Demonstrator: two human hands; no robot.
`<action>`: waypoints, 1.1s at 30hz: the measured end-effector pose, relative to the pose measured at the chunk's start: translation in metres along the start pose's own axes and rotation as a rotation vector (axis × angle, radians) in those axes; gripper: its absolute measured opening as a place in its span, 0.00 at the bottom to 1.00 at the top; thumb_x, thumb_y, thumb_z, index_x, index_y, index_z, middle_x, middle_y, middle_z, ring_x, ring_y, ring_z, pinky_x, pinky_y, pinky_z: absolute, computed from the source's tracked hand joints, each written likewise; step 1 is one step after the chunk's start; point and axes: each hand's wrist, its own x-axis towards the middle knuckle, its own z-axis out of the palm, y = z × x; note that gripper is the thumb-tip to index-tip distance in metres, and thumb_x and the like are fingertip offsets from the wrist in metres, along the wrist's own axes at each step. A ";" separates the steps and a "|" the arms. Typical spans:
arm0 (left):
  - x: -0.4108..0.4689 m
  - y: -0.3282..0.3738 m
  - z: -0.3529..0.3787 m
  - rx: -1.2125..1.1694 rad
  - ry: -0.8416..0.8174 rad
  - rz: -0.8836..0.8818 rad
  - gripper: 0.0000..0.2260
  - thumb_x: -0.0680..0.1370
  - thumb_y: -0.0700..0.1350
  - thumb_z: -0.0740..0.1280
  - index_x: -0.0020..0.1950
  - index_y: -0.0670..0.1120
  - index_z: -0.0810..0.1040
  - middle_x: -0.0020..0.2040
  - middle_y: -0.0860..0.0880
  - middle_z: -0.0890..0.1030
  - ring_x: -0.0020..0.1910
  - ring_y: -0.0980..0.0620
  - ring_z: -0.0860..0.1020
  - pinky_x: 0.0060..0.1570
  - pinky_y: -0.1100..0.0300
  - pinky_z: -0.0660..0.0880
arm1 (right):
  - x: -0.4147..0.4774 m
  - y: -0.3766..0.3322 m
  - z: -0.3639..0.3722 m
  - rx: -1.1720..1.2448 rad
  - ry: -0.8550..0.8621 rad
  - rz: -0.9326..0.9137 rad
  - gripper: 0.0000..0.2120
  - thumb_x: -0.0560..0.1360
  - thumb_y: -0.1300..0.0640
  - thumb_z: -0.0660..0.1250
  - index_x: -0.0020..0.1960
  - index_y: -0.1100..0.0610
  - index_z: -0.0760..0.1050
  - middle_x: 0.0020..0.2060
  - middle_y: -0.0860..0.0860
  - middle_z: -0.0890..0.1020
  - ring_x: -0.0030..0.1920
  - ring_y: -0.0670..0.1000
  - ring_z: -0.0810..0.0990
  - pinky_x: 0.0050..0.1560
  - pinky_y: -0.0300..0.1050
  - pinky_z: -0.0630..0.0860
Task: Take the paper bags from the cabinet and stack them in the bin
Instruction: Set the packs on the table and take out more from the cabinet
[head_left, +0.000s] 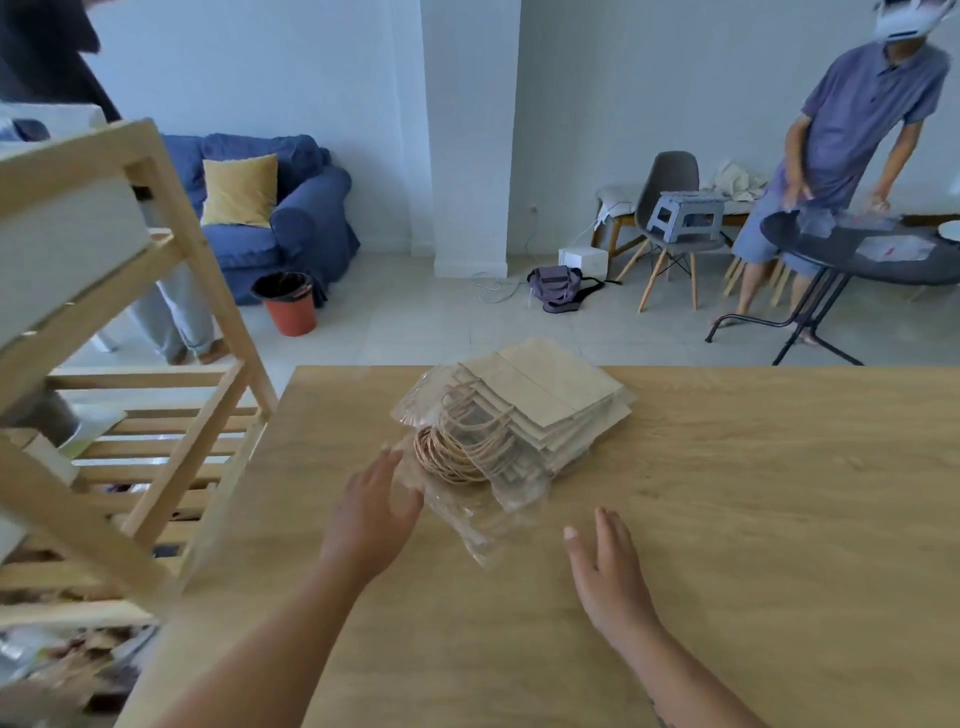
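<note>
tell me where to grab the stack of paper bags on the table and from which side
Grip the stack of paper bags by its two long edges, left hand from the left, right hand from the right. It lies flat in loose clear wrap, cord handles bunched at the near end, so pinching handles or wrap alone would likely let it sag.

Both forearms are bare, without sleeves, and a small dark marking shows on the right forearm (658, 714).

I saw the paper bags (524, 415) lying on the desk (753, 493), the shelf rack (156, 322) to its left, my hands just before the bags.
</note>
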 end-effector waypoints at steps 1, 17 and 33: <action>-0.017 -0.003 0.004 0.030 -0.014 -0.017 0.27 0.78 0.55 0.66 0.75 0.49 0.66 0.76 0.49 0.67 0.73 0.47 0.66 0.71 0.49 0.65 | -0.009 0.008 0.001 -0.072 -0.019 -0.039 0.34 0.80 0.40 0.54 0.80 0.55 0.50 0.80 0.52 0.52 0.79 0.51 0.48 0.77 0.48 0.48; -0.239 -0.004 0.049 0.404 -0.117 -0.136 0.33 0.74 0.69 0.39 0.79 0.62 0.49 0.79 0.59 0.44 0.80 0.52 0.42 0.77 0.50 0.40 | -0.111 0.073 0.003 -0.627 -0.064 -0.401 0.38 0.73 0.35 0.37 0.79 0.48 0.54 0.80 0.52 0.52 0.79 0.57 0.47 0.77 0.57 0.41; -0.317 -0.050 0.028 0.429 -0.120 0.020 0.31 0.77 0.66 0.42 0.79 0.58 0.49 0.79 0.56 0.45 0.79 0.53 0.41 0.78 0.49 0.43 | -0.212 0.070 0.046 -0.663 -0.011 -0.389 0.31 0.78 0.41 0.47 0.75 0.57 0.66 0.75 0.57 0.66 0.76 0.61 0.62 0.74 0.64 0.57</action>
